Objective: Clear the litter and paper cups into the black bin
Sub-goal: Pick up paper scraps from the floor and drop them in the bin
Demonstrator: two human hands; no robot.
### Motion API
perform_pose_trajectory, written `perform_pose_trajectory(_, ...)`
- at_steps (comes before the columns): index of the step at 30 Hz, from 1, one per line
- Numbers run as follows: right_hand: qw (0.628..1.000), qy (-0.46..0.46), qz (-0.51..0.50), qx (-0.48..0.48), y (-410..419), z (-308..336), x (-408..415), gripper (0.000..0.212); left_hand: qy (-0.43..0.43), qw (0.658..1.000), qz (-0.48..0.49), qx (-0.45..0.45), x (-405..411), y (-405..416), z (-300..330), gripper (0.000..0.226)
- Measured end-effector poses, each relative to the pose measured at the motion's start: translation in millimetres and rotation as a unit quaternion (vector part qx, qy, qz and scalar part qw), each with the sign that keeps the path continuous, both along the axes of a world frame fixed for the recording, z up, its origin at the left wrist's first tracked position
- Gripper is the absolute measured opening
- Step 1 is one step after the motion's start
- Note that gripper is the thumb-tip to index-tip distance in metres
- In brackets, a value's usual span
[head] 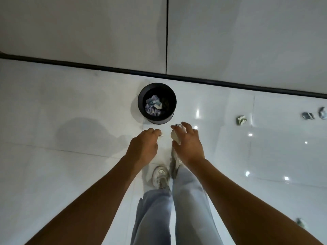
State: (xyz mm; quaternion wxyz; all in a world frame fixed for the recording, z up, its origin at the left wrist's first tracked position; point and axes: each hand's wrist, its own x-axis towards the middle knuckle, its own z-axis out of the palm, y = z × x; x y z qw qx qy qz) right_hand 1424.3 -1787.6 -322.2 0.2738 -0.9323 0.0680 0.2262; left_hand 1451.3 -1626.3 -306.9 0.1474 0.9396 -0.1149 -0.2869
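Standing on a glossy white floor [70, 112], the person extends both bare arms forward over the tiles. The bin [157, 119] — black, round, open-topped — sits just ahead of the hands, close to the dark skirting [106, 68] at the foot of the wall [88, 29]. Crumpled wads [153, 105] already lie in its bottom. The right hand [188, 144] grips a pale wad [175, 136], fingers and thumb curled round it, short of the bin's rim. The left hand [143, 145] has its fingers curled under; a small pale scrap [160, 136] shows at the fingertips, pinched there. Three loose wads rest on the floor well to the right: one [241, 119] nearer, two [307, 115] [322, 113] by the frame edge. Another wad [300, 222] lies behind the right forearm. Below — jeans [189, 200] and a white shoe [160, 175].
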Motion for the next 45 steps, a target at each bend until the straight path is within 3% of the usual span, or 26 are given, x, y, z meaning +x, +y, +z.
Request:
perform_pose_trajectory(7,0.999,0.007,0.044,-0.001,18.5,-23.1,62.4,0.060,-0.010,0.998,0.066,-0.003,34.5,21.1,-16.0,0.036)
perform_pose_trajectory(16,0.996,0.016,0.085,-0.037,46.8,-110.5,156.5,0.059,0.000,0.992,0.124,-0.009,69.4,36.5,-72.9,0.043)
perform_pose_trajectory(19,0.994,0.069,0.079,-0.026,58.1,-133.1,168.3,0.066,0.004,0.992,0.129,-0.014,74.7,43.3,-91.2,0.040)
perform_pose_trajectory(23,0.996,0.055,0.065,-0.028,54.9,-136.7,163.2,0.065,0.010,0.993,0.121,0.007,90.6,36.1,-103.8,0.040)
perform_pose_trajectory(28,0.997,0.045,0.027,-0.058,30.6,-123.6,149.1,0.059,-0.001,0.997,0.076,0.015,134.3,7.5,-118.7,0.044)
perform_pose_trajectory(32,0.996,0.060,0.000,-0.073,13.4,-123.1,144.2,0.056,0.049,0.997,0.030,0.055,167.4,-12.3,-135.4,0.059)
perform_pose_trajectory(39,0.992,0.076,-0.066,-0.075,-0.9,-106.1,132.1,0.050,-0.059,0.989,-0.105,0.081,154.8,-20.1,-119.4,0.043)
perform_pose_trajectory(45,0.987,0.082,-0.101,-0.096,-27.8,-63.0,103.2,0.047,-0.057,0.973,-0.209,0.074,135.2,-32.0,-77.2,0.038)
